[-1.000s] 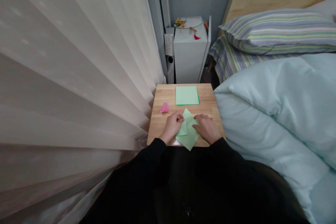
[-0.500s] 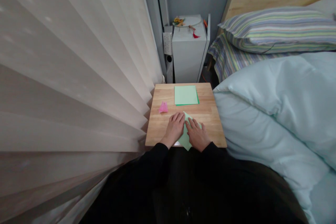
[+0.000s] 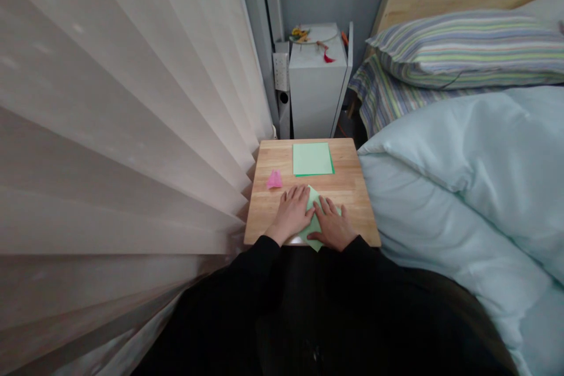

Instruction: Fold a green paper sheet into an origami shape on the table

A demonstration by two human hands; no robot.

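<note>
A light green sheet of folded paper [image 3: 314,225] lies at the front edge of the small wooden table [image 3: 264,217], one corner poking past that edge. Flat on its left side rests my left hand [image 3: 291,212], fingers stretched forward. My right hand [image 3: 333,225] lies over the right side of the paper with its fingers spread. Both hands hide much of the sheet, so its exact folds cannot be made out. Farther back sits a stack of green square paper [image 3: 312,158]. Left of the stack is a small pink folded paper piece [image 3: 274,179].
A pleated curtain [image 3: 176,129] hangs along the table's left side. On the right is a bed with a pale blue duvet [image 3: 440,188] and a striped pillow [image 3: 467,50]. Behind the table stands a white cabinet [image 3: 315,94] with small items on top.
My left hand has flattened and shifted slightly left on the paper. My right hand has moved a little, its thumb now spread out toward the near corner.
</note>
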